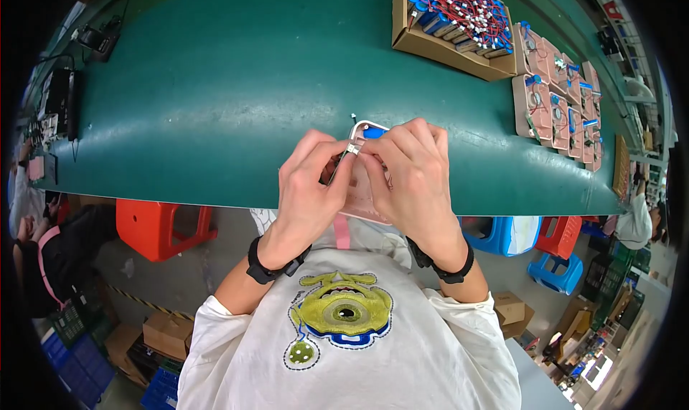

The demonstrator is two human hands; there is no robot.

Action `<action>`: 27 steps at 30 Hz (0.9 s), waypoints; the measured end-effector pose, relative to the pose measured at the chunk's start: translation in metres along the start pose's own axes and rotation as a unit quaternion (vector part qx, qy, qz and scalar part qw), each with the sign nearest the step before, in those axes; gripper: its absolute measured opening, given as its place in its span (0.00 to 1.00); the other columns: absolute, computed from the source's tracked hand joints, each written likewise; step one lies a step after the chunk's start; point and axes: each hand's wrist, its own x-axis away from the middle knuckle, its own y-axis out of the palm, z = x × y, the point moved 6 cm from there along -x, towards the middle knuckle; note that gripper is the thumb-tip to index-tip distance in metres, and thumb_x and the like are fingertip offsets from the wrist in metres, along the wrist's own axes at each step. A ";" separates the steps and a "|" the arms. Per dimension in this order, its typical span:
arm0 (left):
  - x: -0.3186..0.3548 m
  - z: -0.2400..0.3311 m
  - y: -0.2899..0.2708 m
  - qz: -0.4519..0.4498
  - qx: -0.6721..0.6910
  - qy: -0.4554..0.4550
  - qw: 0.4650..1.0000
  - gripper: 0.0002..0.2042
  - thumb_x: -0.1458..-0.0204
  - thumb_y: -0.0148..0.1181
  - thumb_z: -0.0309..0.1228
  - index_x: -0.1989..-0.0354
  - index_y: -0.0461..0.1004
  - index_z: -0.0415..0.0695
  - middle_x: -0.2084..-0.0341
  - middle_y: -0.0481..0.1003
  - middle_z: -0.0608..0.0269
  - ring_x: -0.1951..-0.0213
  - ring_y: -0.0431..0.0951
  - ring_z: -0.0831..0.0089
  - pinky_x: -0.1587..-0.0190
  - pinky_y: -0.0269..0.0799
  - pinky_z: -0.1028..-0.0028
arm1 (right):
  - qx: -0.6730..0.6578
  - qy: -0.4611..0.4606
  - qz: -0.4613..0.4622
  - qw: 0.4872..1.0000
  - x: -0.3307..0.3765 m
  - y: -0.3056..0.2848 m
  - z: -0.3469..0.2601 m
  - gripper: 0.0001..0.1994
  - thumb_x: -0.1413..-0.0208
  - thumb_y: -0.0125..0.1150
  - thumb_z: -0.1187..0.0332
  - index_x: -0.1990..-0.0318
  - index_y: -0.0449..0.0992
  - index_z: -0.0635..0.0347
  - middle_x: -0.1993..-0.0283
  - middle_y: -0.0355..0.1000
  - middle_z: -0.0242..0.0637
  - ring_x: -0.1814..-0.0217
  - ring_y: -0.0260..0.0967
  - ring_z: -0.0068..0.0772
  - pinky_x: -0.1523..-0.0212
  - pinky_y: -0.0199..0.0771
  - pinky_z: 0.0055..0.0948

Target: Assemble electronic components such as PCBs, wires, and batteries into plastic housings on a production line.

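Observation:
A pale pink plastic housing (361, 198) lies at the near edge of the green table, partly hidden under both hands. Inside its far end shows a blue cylindrical battery (374, 133). Over the housing, a small white connector (353, 149) sits between my fingertips. My left hand (307, 187) pinches it from the left with thumb and forefinger. From the right, my right hand (415, 180) pinches at the same connector, its other fingers curled. Whether the connector is one piece or two joined halves is too small to tell.
A cardboard box (459, 56) of blue batteries with red wires stands at the back right. Beside it are several pink housings (522, 109) with parts inside. Black devices (61, 103) sit at the far left. Red (147, 227) and blue stools (508, 236) stand below the table edge.

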 end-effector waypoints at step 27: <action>-0.051 0.001 -0.011 -0.129 -0.028 0.047 0.990 0.08 0.43 0.71 0.19 0.56 0.86 0.35 0.65 0.79 0.58 0.70 0.79 0.66 0.64 0.76 0.67 | -0.273 0.136 -0.247 0.920 -0.034 0.008 0.070 0.12 0.37 0.67 0.74 0.48 0.85 0.63 0.48 0.85 0.45 0.52 0.83 0.43 0.49 0.83 0.38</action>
